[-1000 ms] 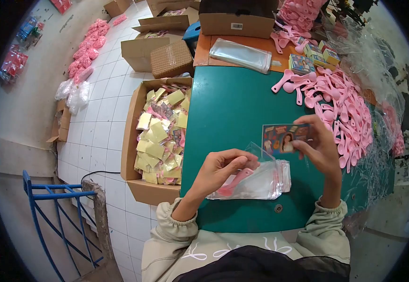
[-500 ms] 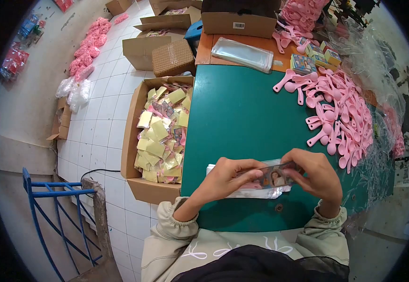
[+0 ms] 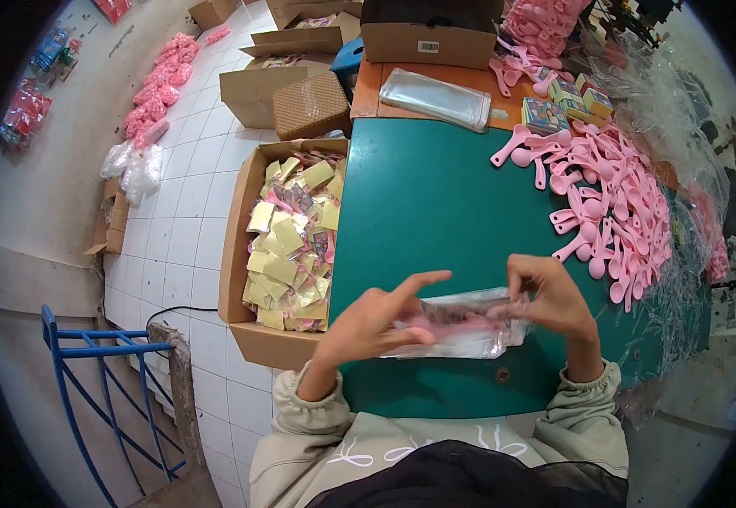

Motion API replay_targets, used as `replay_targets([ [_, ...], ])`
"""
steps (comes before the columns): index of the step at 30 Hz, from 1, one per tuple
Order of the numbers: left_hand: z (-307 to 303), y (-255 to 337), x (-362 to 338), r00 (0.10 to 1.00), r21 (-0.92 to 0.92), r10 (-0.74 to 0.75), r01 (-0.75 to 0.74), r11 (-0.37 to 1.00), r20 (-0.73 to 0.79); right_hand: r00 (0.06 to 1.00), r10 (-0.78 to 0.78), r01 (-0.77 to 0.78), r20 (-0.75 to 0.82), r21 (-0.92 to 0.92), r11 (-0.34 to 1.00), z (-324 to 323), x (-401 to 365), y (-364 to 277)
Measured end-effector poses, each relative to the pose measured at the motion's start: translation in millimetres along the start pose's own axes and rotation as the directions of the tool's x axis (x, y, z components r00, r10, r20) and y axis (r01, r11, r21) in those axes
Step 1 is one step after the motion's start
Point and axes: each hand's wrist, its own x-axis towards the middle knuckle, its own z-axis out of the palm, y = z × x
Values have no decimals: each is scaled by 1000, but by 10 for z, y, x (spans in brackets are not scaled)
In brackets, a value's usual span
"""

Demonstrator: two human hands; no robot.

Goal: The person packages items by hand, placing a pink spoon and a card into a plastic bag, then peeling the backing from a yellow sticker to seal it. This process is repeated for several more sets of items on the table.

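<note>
My right hand (image 3: 550,292) pinches the right end of a clear plastic packet (image 3: 461,320), blurred by motion, with something pink inside. At its left end is my left hand (image 3: 376,322), index finger and thumb spread apart. Whether the left fingers touch the packet is hard to tell. Under the packet, a stack of clear plastic bags (image 3: 490,345) lies near the front edge of the green table (image 3: 435,203).
Many pink spoons (image 3: 613,199) are heaped at the table's right, near small card boxes (image 3: 545,115). Plastic sleeves (image 3: 437,97) lie at the back. Left of the table, a carton (image 3: 234,254) holds yellow-backed packets. A blue metal frame (image 3: 105,349) stands lower left.
My left hand has moved left and its index finger and thumb have spread. My right hand has shifted slightly left and up. The packet, earlier showing a printed picture, is now blurred.
</note>
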Motion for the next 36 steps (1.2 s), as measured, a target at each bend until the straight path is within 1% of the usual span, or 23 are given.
replay_targets([
  [3,9,-111,-113,988,-244,4,-43,969,-156,993,107,-114,39,272,955,6,29,22],
  [4,-8,-91,-152,984,-262,-52,4,965,-173,990,129,-143,63,327,934,15,33,-10],
  [6,-12,-71,-191,976,-328,-96,26,944,-196,979,166,-203,122,431,879,45,29,-93],
  [7,-6,-67,-205,971,-363,-117,35,931,-207,975,196,-222,106,422,879,64,26,-81],
  [9,17,-61,-211,976,-356,-87,10,934,-202,964,258,-262,66,404,876,89,-2,-10],
  [10,28,-59,-207,978,-353,-70,-4,935,-196,980,199,-190,21,409,892,105,-24,37],
  [12,39,-35,-205,990,-389,-51,-4,921,-131,994,82,-44,-75,410,911,135,-81,115],
  [13,43,-28,-201,994,-406,-42,-2,914,-98,991,116,-77,-68,422,903,143,-105,117],
  [15,62,-36,-189,988,-397,-58,-4,918,-144,981,185,-143,-51,449,882,169,-148,120],
  [16,76,-43,-182,984,-393,-67,-4,920,-168,983,182,-150,-37,420,895,175,-174,125],
  [18,130,-75,-168,956,-220,-20,-47,974,-294,984,176,-160,-12,358,920,176,-222,121],
  [19,172,-93,-158,936,-129,12,-61,990,-352,980,121,-84,-159,222,971,205,-237,81],
  [21,318,-110,-127,876,-83,-30,-11,996,-481,913,-45,12,-404,-84,996,326,-232,-52],
  [22,400,-107,-122,840,-63,-49,18,998,-541,908,-136,55,-396,-211,976,385,-218,-72],
  [23,487,-96,-129,866,-267,-152,22,964,-477,899,-225,96,-376,-333,938,446,-202,-85],
  [24,580,-84,-149,888,-459,-241,38,887,-392,886,-309,134,-346,-448,884,506,-194,-99],
  [25,643,-78,-181,904,-631,-312,64,773,-291,927,-274,137,-257,-448,883,567,-202,-132],
  [26,667,-71,-220,918,-644,-320,101,758,-233,957,-236,140,-166,-448,883,628,-224,-174],
  [28,726,-158,-309,916,-692,-349,124,711,-195,985,-171,154,-5,-407,900,694,-271,-185],
  [29,736,-197,-340,915,-716,-362,131,686,-180,985,-171,142,-31,-418,897,733,-276,-166],
  [31,717,-225,-395,921,-694,-358,157,702,-154,982,-170,116,-85,-439,891,853,-264,-97],
  [34,690,-217,-434,934,-686,-329,147,713,-141,976,-211,165,-53,-455,875,982,-218,-55],
  [36,685,-220,-459,941,-707,-310,130,696,-132,971,-236,204,-32,-402,893,1064,-197,-47],
])
